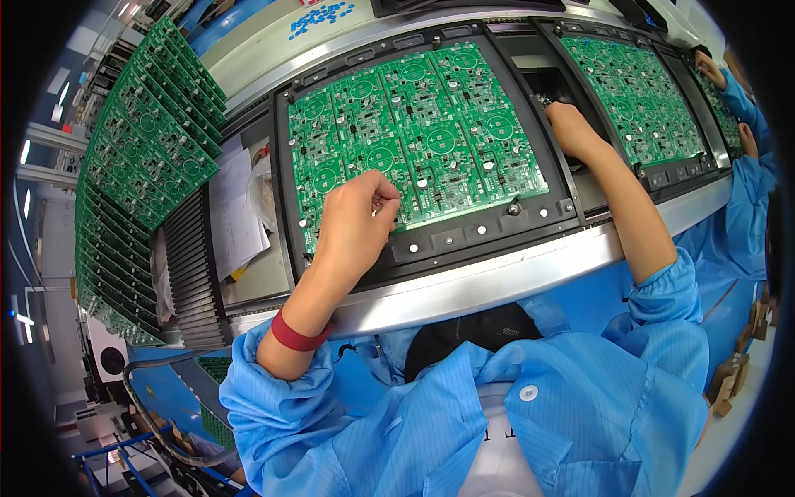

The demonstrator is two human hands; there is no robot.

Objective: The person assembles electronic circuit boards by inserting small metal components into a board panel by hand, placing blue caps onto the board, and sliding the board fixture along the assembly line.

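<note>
A green circuit board panel [422, 137], dotted with small components and white printed circles, lies in a black carrier frame [464, 234] before me. My left hand [358, 217] is over the panel's near left part, thumb and fingers pinched together. Whatever may be between the fingertips is too small or hidden to make out. To the right, my right hand [571, 131] reaches into a dark bin [542, 81] between this carrier and a second one. Its fingertips are hidden there, beside some small shiny parts.
A second panel [633, 99] sits in its carrier at the right. Many green boards [137, 157] stand in a black slotted rack [195, 269] at the left, beside papers [236, 211]. Blue bits [319, 20] lie on the far surface. A co-worker's hands [710, 69] work at far right.
</note>
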